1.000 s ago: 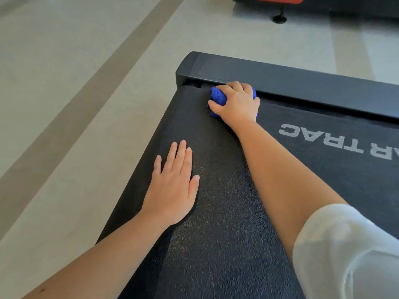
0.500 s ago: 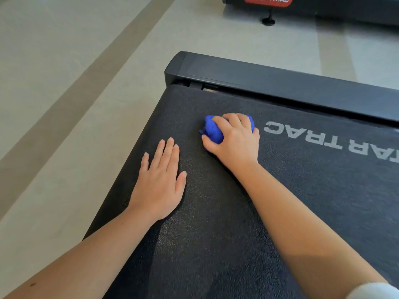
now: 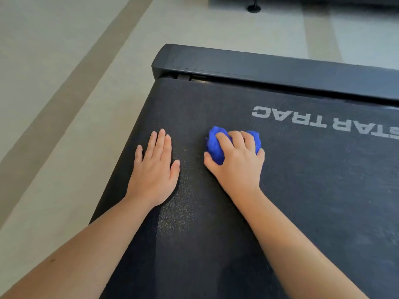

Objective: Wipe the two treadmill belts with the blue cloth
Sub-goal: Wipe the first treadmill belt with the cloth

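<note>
Pressing down on the treadmill belt (image 3: 302, 201), the person's right grip (image 3: 237, 167) is curled over the bunched blue cloth (image 3: 213, 145). The fingers wrap across the top of the cloth and the thumb lies against its near left side. The cloth sits on the belt, left of the belt's middle and on the near side of the white STAR TRAC lettering (image 3: 306, 123), which reads upside down in the head view.

The left grip (image 3: 154, 171) lies palm down on the belt, holding nothing. Its fingers are straight and pressed together, with the thumb set slightly apart. It rests near the belt's left edge, just beside the right grip and not touching it. Both bare forearms enter from the lower edge of the view.

A dark grey end cover (image 3: 280, 70) spans the far end of the belt. The treadmill stands on a pale floor (image 3: 54, 50) crossed by a tan stripe (image 3: 71, 100). A black round foot (image 3: 254, 8) stands on the floor at the top edge.
</note>
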